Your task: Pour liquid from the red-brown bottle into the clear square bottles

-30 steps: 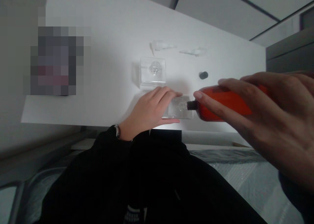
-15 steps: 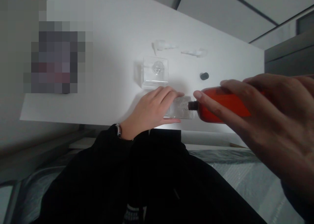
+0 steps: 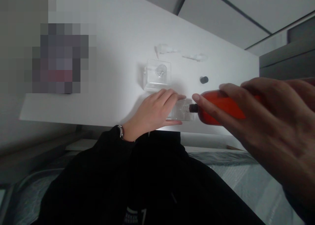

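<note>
My left hand (image 3: 156, 107) is wrapped round a clear square bottle (image 3: 183, 115) near the table's front edge. My right hand (image 3: 268, 116) grips a bottle of red-orange liquid (image 3: 219, 101), tipped on its side with its dark threaded neck at the mouth of the clear bottle. Whether liquid is flowing is too fine to make out. Behind my left hand stands a second clear square bottle (image 3: 157, 82) with a round opening on top. A small dark cap (image 3: 204, 79) lies on the table to the right of it.
Two clear-and-white spray pump tops (image 3: 166, 49) (image 3: 198, 57) lie farther back on the white table (image 3: 110, 70). A blurred-out dark object (image 3: 60, 60) is at the far left. The table's front edge runs close to my body.
The view has shifted slightly. Both hands keep their hold, and the red-orange bottle stays tipped against the clear bottle's mouth.
</note>
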`<state>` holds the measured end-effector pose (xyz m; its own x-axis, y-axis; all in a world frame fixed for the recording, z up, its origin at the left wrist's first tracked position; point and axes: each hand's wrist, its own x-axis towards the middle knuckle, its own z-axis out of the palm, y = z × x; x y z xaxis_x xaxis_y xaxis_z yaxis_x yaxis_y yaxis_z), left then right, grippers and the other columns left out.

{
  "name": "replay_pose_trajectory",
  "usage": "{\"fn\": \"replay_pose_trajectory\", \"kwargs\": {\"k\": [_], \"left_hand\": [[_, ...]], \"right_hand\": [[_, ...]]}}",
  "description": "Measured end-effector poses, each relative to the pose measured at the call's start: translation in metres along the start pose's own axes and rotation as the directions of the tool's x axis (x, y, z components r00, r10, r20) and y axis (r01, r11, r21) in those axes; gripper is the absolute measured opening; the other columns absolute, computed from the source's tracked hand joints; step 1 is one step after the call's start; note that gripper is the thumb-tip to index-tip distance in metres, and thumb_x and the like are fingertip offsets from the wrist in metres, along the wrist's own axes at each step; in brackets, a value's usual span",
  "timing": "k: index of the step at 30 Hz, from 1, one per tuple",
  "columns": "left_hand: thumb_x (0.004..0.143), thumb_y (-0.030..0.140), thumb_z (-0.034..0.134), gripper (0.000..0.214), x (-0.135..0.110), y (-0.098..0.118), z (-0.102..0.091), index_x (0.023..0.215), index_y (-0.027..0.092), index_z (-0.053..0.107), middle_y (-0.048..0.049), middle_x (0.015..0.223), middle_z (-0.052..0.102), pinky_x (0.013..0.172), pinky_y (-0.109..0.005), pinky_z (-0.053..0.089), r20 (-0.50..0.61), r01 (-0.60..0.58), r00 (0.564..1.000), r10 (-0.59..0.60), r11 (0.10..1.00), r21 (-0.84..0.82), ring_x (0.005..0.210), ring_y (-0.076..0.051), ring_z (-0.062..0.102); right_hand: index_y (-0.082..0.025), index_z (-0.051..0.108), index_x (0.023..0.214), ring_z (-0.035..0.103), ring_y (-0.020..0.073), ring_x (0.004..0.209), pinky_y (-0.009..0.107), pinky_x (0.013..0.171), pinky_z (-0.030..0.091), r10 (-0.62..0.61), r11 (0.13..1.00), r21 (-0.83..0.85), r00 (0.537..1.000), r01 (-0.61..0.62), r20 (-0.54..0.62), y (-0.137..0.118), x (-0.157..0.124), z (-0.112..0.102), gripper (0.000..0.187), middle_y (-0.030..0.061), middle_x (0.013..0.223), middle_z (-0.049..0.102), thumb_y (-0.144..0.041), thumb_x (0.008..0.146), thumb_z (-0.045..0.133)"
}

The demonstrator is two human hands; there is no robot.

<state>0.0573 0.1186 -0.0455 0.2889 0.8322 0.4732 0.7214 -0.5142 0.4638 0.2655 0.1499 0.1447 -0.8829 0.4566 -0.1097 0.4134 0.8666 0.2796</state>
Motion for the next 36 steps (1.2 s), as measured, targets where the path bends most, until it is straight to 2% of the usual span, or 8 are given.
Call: {"fn": "replay_pose_trajectory", "kwargs": {"k": [6,9,11,16,22,25,32,36], "left_hand": [[0.092,0.066,0.073,0.073,0.0,0.001,0.0,0.137,0.011,0.056,-0.0142,0.123,0.071,0.094,-0.037,0.057,-0.017,-0.002,1.0,0.002,1.0,0.019,0.114,-0.028,0.069],[0.089,0.066,0.076,0.077,0.0,0.001,0.0,0.139,0.01,0.056,-0.0147,0.124,0.071,0.096,-0.038,0.057,-0.008,0.006,1.0,-0.006,1.0,0.004,0.116,-0.029,0.068],[0.089,0.065,0.077,0.078,0.0,0.001,0.0,0.14,0.01,0.055,-0.0153,0.125,0.071,0.098,-0.039,0.057,0.005,0.013,1.0,-0.013,1.0,-0.014,0.118,-0.029,0.068],[0.088,0.062,0.079,0.078,0.0,0.001,0.0,0.141,0.011,0.055,-0.0153,0.126,0.071,0.098,-0.04,0.057,0.022,0.03,0.999,-0.029,0.999,-0.037,0.118,-0.029,0.068],[0.086,0.06,0.083,0.078,0.001,0.001,-0.001,0.139,0.01,0.056,-0.0145,0.123,0.072,0.097,-0.04,0.058,0.008,0.017,1.0,-0.017,0.999,-0.034,0.116,-0.029,0.069],[0.087,0.061,0.081,0.077,0.001,0.001,-0.001,0.14,0.01,0.056,-0.015,0.124,0.071,0.098,-0.04,0.057,0.012,0.023,1.0,-0.022,0.999,-0.032,0.117,-0.029,0.069],[0.092,0.064,0.074,0.074,0.0,0.0,0.001,0.141,0.011,0.055,-0.015,0.125,0.071,0.098,-0.04,0.058,0.014,0.019,1.0,-0.018,0.999,-0.029,0.119,-0.029,0.068],[0.09,0.063,0.077,0.075,0.0,0.001,0.001,0.138,0.01,0.056,-0.0147,0.123,0.071,0.096,-0.039,0.058,-0.025,-0.011,1.0,0.011,1.0,0.008,0.115,-0.029,0.069]], "right_hand": [[-0.041,0.018,0.172,0.056,0.0418,0.14,0.068,0.096,0.054,0.02,1.0,-0.002,0.999,-0.02,-0.043,-0.001,-0.005,0.001,0.076,0.009,0.157,0.055,-0.014,0.102,0.029],[-0.036,0.025,0.172,0.055,0.0429,0.142,0.069,0.098,0.054,0.029,1.0,-0.002,0.999,-0.029,-0.034,-0.004,-0.004,0.0,0.072,0.0108,0.156,0.057,-0.016,0.103,0.028],[-0.034,0.026,0.172,0.054,0.0423,0.145,0.07,0.101,0.053,0.031,0.999,-0.007,0.999,-0.031,-0.014,-0.006,-0.002,-0.001,0.069,0.0104,0.156,0.058,-0.019,0.105,0.022],[-0.043,0.02,0.172,0.047,0.0342,0.15,0.062,0.109,0.052,0.087,0.995,-0.047,0.993,-0.083,0.076,-0.009,0.0,-0.004,0.069,0.0006,0.154,0.058,-0.023,0.107,0.008],[-0.043,0.047,0.161,0.053,0.0362,0.141,0.059,0.099,0.056,0.042,0.989,-0.149,0.995,-0.028,0.094,-0.012,0.005,-0.006,0.062,0.0017,0.143,0.065,-0.039,0.11,0.013],[-0.038,0.053,0.158,0.056,0.0377,0.138,0.06,0.1,0.055,0.031,0.988,-0.156,0.994,-0.015,0.102,-0.012,0.007,-0.007,0.063,0.0047,0.142,0.066,-0.043,0.11,0.014],[-0.038,0.029,0.17,0.056,0.0366,0.139,0.061,0.095,0.055,0.051,0.995,-0.089,0.997,-0.046,0.055,-0.007,0.002,-0.004,0.068,0.0049,0.144,0.065,-0.022,0.107,0.01],[-0.029,0.022,0.172,0.059,0.0381,0.132,0.06,0.088,0.056,-0.014,0.994,-0.109,0.999,0.018,0.036,-0.001,0.002,-0.004,0.07,0.0114,0.139,0.066,-0.014,0.104,0.021]]}}
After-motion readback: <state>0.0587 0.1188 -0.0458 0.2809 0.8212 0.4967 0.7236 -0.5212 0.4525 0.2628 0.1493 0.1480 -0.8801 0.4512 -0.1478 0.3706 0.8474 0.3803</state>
